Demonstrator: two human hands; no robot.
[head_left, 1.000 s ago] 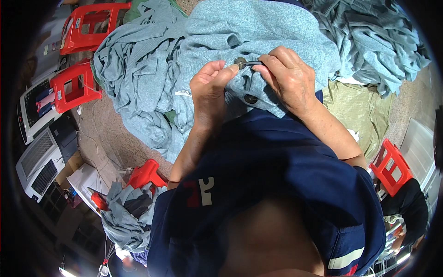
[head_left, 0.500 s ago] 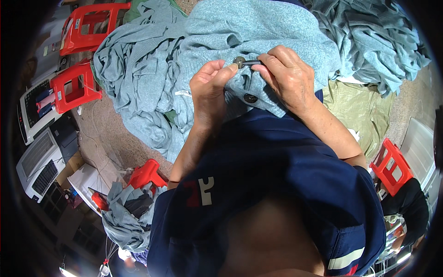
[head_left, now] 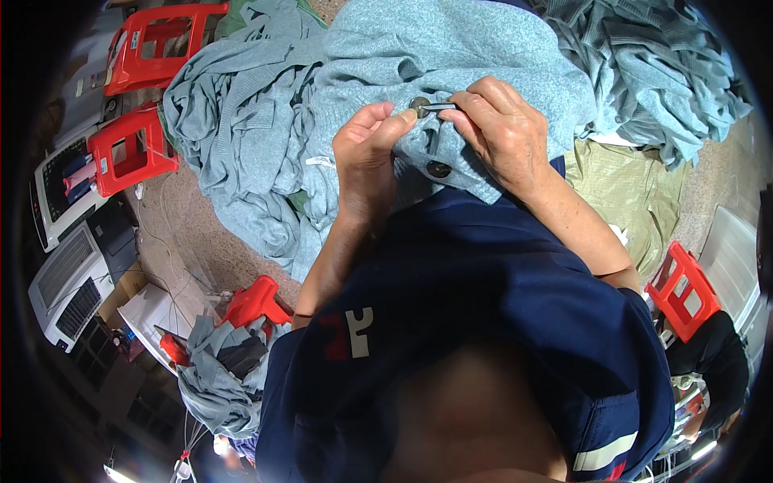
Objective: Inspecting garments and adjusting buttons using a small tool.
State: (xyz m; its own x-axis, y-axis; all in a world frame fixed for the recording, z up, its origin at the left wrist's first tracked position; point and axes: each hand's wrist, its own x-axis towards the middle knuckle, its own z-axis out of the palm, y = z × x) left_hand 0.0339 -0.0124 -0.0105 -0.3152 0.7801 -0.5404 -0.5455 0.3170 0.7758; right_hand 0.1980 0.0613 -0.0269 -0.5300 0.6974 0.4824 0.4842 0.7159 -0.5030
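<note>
A light blue-grey knit cardigan (head_left: 475, 52) lies spread over my lap. My left hand (head_left: 369, 149) pinches a dark round button (head_left: 419, 105) on its edge between thumb and fingers. From the other side, my right hand (head_left: 506, 133) is closed round a slim pair of metal tweezers (head_left: 439, 106), whose tips touch the button or the spot right beside it. Nearer to me on the same edge sits a second dark button (head_left: 438, 169). Whether the tweezer tips hold a thread is too small to tell.
Heaped blue-grey knits (head_left: 250, 121) lie on the left, more knits (head_left: 644, 72) at the far right. Red plastic stools (head_left: 133, 149) stand at left, another stool (head_left: 684, 291) at right beside a person in black (head_left: 719, 362). An olive sheet (head_left: 620, 181) covers floor at right.
Hands and cardigan are nearly where they were. The tweezers' tips have shifted slightly at the button, and their angle differs a little.
</note>
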